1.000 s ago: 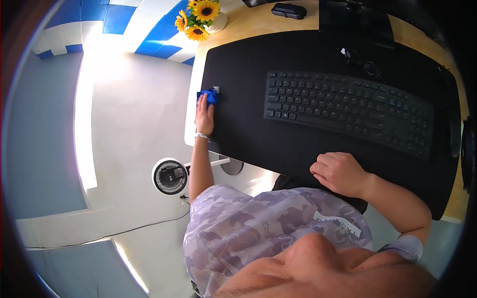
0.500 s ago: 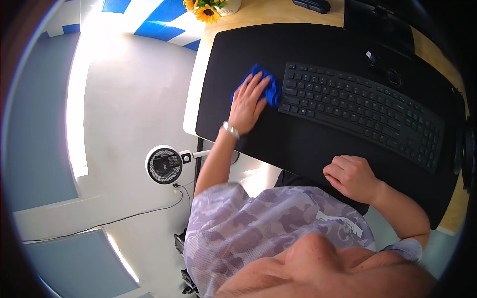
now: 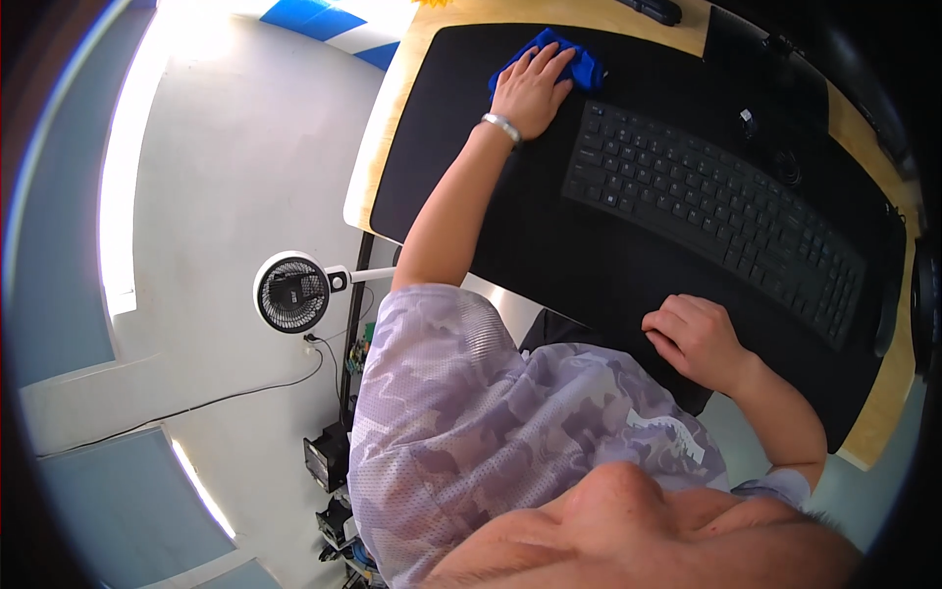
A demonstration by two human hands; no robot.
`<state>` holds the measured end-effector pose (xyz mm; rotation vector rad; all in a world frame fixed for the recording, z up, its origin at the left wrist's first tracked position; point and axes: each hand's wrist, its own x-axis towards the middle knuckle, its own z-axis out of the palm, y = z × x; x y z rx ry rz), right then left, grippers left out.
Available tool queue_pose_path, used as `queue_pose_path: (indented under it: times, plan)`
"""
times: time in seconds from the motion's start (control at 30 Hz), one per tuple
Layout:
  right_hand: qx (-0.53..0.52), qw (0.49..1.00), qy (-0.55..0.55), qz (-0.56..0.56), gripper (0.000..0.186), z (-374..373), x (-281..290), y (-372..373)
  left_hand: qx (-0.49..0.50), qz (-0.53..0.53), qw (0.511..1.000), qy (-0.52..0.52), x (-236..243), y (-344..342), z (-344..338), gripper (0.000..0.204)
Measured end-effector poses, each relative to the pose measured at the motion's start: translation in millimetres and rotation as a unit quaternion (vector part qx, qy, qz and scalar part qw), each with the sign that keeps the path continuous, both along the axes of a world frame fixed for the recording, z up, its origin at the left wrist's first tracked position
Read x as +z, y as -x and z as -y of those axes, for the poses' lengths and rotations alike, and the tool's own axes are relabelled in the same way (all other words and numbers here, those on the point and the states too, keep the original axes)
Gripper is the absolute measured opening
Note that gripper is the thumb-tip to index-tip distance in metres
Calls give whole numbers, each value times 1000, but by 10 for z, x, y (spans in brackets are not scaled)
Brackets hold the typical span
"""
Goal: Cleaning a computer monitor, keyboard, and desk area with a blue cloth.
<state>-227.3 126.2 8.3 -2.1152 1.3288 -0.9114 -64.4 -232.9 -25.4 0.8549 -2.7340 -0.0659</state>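
Observation:
Near the far left of the black desk mat [image 3: 608, 257], my left hand [image 3: 530, 98] presses down on a crumpled blue cloth [image 3: 585, 67]. Its fingers are stretched out and a little apart over the fabric, with the cloth bunched under and around them. A silver bracelet [image 3: 503, 126] circles that wrist. At the mat's near edge rests my right hand [image 3: 699, 339], its fingers curled in and nothing showing in them. Between the two hands and off to the right lies a black keyboard [image 3: 716, 216], touched by neither.
A coiled cable with a metal plug [image 3: 748, 120] lies beyond the keyboard, near a monitor stand [image 3: 756, 59]. A dark case [image 3: 655, 10] sits on the wooden desk's far edge [image 3: 677, 37]. Left of the desk stands a white fan [image 3: 292, 293].
My left hand has slid away from me and slightly right, carrying the blue cloth from beside the keyboard toward the mat's far edge. My right hand has stayed at the near edge.

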Motion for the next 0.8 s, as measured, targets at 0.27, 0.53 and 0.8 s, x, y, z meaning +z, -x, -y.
queue_pose_path:
  times: [0.27,0.53,0.8]
  plan:
    - [-15,1000,-6,2,15,-31,-2,4,41,57,997,-38,309,-1085,-1545,51]
    - [-11,1000,8,7,14,-53,-19,-6,222,-7,975,-18,209,-2075,-1126,54]
    - [-25,996,75,-35,16,-155,7,-74,0,20,999,-46,285,-917,-2341,70]
